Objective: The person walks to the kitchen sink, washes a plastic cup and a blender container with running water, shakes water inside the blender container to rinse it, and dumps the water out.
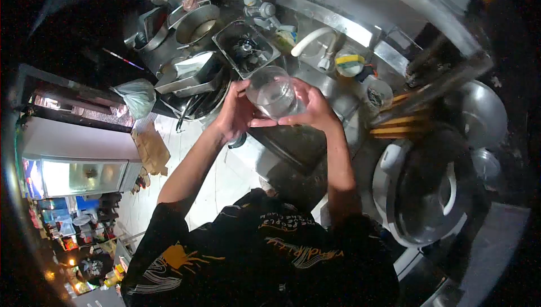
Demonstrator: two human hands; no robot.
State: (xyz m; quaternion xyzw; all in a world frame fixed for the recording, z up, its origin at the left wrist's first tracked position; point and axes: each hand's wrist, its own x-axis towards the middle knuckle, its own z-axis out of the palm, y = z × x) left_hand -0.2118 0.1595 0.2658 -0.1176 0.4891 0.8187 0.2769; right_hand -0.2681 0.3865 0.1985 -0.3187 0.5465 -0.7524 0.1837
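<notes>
Between my two hands is a clear round container (271,91), held over the front of the metal sink counter. My left hand (235,114) wraps its left side, with the fingers curled round the wall. On the right side, my right hand (307,105) grips it, and the fingertips of both hands come close together under its near edge. Just beyond the container sits a square metal tray (245,47) with small utensils inside. A white curved faucet (313,41) stands to the right, beside a tub with a yellow band (349,62).
A metal pan (197,25) and stacked trays (191,76) lie at the left. To the right are a small clear container (377,94), wooden slats (400,124) and a large lidded pot (431,188). A plastic bag (137,97) hangs at far left.
</notes>
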